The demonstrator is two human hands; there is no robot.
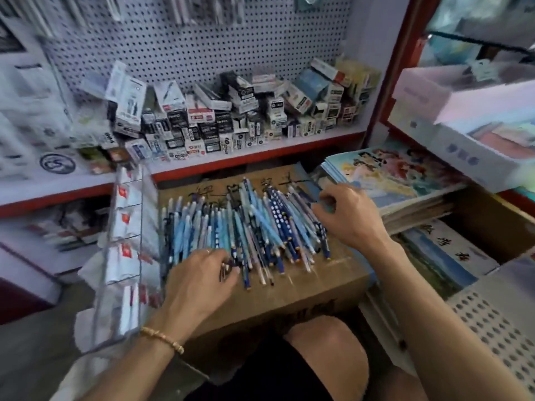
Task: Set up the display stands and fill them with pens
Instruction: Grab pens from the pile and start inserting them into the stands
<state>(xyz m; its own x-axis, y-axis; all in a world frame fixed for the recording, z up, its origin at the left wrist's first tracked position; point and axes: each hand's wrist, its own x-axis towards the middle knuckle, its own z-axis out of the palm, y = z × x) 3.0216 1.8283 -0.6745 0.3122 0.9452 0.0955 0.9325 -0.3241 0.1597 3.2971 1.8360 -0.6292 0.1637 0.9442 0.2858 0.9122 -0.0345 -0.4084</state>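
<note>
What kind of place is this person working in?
Most likely a stationery shop: a pile of blue pens on a cardboard box, small product boxes heaped on a shelf under pegboard, and stacked picture books.

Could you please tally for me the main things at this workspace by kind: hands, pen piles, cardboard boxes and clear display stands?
Hands: 2, the left hand and the right hand
Pen piles: 1, the pen pile
Cardboard boxes: 1, the cardboard box
Clear display stands: 1, the display stand
Total: 5

I see a brown cardboard box (304, 287) serving as the work surface, handwriting along its twelve o'clock edge. A heap of blue pens (246, 227) lies directly on it, spread from centre toward twelve o'clock.
</note>
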